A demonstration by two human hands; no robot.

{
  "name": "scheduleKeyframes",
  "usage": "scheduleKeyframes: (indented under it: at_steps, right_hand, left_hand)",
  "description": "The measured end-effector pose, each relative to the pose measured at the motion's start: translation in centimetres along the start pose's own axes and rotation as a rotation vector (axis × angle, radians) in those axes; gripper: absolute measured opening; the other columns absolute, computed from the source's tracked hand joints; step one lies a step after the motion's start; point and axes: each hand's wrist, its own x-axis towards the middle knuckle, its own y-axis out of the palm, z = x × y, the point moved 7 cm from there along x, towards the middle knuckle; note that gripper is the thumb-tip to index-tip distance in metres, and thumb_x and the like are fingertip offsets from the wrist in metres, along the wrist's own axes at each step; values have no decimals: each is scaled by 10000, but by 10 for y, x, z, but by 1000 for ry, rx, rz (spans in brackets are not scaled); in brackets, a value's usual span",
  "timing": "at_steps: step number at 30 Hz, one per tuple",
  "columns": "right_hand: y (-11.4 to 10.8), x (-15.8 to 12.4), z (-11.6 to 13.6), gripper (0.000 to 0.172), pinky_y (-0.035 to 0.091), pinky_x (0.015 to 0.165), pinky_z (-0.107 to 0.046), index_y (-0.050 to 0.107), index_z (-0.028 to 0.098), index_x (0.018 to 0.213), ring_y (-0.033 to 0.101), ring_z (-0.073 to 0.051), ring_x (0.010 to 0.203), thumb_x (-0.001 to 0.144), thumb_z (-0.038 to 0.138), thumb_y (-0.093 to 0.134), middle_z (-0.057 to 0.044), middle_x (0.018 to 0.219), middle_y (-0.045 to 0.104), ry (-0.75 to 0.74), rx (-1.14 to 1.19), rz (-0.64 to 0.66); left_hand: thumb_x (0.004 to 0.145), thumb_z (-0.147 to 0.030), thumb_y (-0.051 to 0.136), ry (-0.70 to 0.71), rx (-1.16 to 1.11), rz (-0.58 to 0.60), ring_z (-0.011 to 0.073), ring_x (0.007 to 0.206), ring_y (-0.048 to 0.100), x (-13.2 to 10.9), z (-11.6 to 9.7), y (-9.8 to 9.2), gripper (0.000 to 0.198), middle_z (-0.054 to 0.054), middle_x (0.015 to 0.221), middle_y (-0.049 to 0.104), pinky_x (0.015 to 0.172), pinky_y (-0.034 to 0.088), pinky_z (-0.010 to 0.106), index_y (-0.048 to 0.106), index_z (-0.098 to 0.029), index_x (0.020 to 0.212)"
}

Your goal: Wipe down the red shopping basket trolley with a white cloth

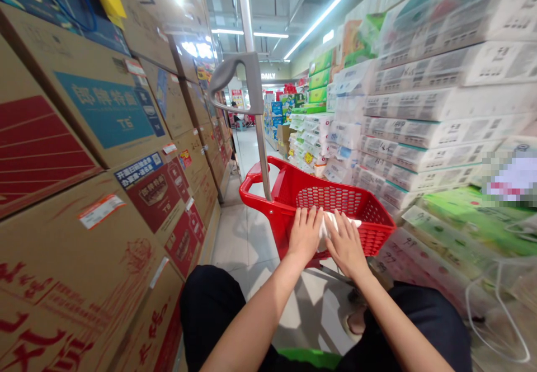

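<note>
A red plastic shopping basket (pixel 293 190) on wheels stands on the aisle floor in front of my knees, its grey pull handle (pixel 251 89) raised upright. Both my hands rest on its near rim. My left hand (pixel 305 233) lies flat with fingers stretched over the edge. My right hand (pixel 346 242) presses on a white folded item (pixel 329 222), perhaps a cloth or bag, lying on the rim between the hands. What the basket holds is hidden.
Stacked brown cardboard cartons (pixel 84 193) wall the left side. Packs of tissue paper (pixel 440 114) pile high on the right. The narrow tiled aisle (pixel 247 232) runs ahead toward more shelves.
</note>
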Motion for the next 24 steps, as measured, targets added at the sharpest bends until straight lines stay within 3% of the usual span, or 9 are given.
scheduleKeyframes:
  at_steps: [4, 6, 12, 14, 17, 20, 22, 24]
  right_hand:
    - [-5, -9, -34, 614, 256, 1187, -590, 183, 341, 1592, 166, -326, 1525, 1011, 368, 381, -44, 1682, 111, 93, -25, -17]
    - [-5, -9, -38, 623, 276, 1168, -613, 195, 335, 1591, 180, -355, 1517, 1004, 391, 397, -61, 1681, 109, 137, -13, -44]
    - [-6, 4, 8, 717, 283, 1166, -621, 164, 315, 1600, 154, -380, 1518, 967, 458, 469, -79, 1683, 76, 11, 92, -8]
    - [-7, 3, 10, 710, 271, 1180, -604, 135, 319, 1603, 163, -350, 1522, 977, 438, 448, -68, 1681, 104, -21, 100, 13]
    - [-7, -6, -14, 651, 273, 1177, -602, 169, 363, 1591, 180, -333, 1520, 992, 413, 417, -40, 1680, 119, -1, 69, 28]
    - [-8, -15, -44, 601, 316, 1133, -635, 251, 391, 1568, 170, -382, 1514, 993, 426, 421, -30, 1689, 21, 103, 30, -18]
    - [-9, -17, -49, 595, 332, 1110, -654, 282, 389, 1559, 162, -409, 1509, 987, 444, 432, -35, 1689, 14, 148, 20, -50]
    - [-8, -14, -37, 611, 316, 1124, -652, 277, 368, 1566, 159, -401, 1511, 983, 456, 438, -49, 1679, 114, 133, 32, -55]
  left_hand:
    - [838, -323, 629, -3, -8, 27, 337, 1401, 394, 0, 2, 1, 840, 120, 1578, 381, 1223, 209, 518, 258, -172, 1577]
    - [835, -331, 635, -7, -16, 28, 346, 1403, 392, 0, 1, 2, 844, 126, 1584, 369, 1223, 208, 523, 264, -166, 1575]
    - [886, -321, 565, -3, -9, 9, 337, 1411, 389, 1, 0, -1, 756, 114, 1641, 256, 1222, 229, 509, 287, -152, 1568]
    - [880, -300, 557, -3, -5, 16, 324, 1414, 389, 0, 2, -1, 766, 110, 1645, 250, 1221, 234, 502, 268, -151, 1574]
    - [855, -286, 568, -5, -9, 24, 312, 1414, 390, -1, 5, -2, 799, 107, 1642, 258, 1225, 227, 493, 254, -146, 1577]
    - [839, -290, 585, 3, -13, 17, 314, 1407, 400, -1, 5, -2, 810, 107, 1646, 248, 1231, 214, 486, 271, -137, 1569]
    - [836, -296, 589, -2, -14, 11, 322, 1407, 401, -1, 3, -2, 810, 110, 1646, 245, 1229, 212, 497, 279, -134, 1566]
    - [844, -304, 583, -11, -10, 2, 333, 1406, 400, -1, 2, -1, 801, 117, 1645, 245, 1225, 213, 508, 280, -131, 1566]
